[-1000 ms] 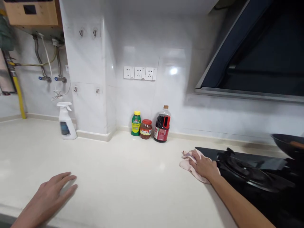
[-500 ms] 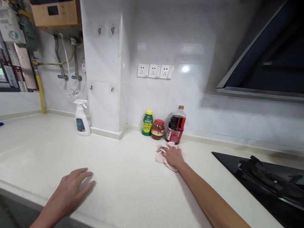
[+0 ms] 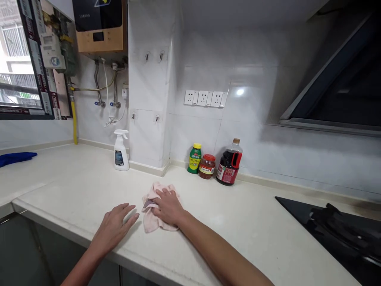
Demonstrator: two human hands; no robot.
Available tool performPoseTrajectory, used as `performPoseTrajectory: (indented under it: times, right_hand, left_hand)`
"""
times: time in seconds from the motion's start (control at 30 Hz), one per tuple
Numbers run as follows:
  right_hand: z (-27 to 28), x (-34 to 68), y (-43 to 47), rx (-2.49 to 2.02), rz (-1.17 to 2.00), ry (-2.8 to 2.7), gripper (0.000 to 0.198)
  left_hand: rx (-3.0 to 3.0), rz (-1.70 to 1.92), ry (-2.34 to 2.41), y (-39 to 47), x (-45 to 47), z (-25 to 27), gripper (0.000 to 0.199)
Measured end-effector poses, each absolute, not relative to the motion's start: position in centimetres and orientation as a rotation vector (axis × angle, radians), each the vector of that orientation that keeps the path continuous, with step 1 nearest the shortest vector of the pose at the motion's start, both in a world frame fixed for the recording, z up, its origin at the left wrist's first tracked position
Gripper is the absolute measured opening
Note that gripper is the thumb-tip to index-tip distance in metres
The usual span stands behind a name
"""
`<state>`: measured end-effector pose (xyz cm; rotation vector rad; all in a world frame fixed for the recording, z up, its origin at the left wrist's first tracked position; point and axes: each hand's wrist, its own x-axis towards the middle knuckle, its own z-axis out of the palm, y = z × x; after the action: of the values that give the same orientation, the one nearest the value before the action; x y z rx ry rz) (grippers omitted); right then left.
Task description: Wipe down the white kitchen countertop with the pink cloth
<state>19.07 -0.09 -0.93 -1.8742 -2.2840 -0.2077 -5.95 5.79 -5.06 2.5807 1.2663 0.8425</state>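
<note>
A person's right hand lies palm down on a crumpled pale pink cloth, which is spread on a cream countertop near the centre of the view. The fingers over the cloth are slightly apart; whether they pinch any of its folds cannot be told. Just beside the cloth, near the counter's front edge, the left hand is unclenched, fingers loosely bent and thumb held away from them; whether it touches the counter is unclear. Behind the hands, along the white tiled wall, a green bottle with a yellow cap, a red-lidded jar and a large bottle of dark liquid stand upright in a row. To their left, a white spray bottle stands by a tiled pillar. A blue cloth lies at far left, and a black stove occupies the far right.
</note>
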Motion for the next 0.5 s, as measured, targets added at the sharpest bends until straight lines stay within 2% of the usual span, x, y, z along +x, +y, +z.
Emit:
performPoseTrajectory:
  times: [0.17,0.33,0.5]
  right_hand:
    - [-1.5,21.3,-4.7,-1.889,-0.213,-2.254,0.040]
    - [-2.0,30.0,-9.1,-2.249,-0.257,-1.935,0.041]
    - [-2.4,38.8,-18.5,-2.615,-0.342,-1.505,0.045]
  left_hand:
    - [2.588,0.845,1.251,5.8,-6.1,-5.1,0.051]
    - [2.609,0.831,1.260,5.3,-6.0,-4.5,0.049]
    - [2.620,0.750,1.267,4.9,-5.9,-3.9,0.050]
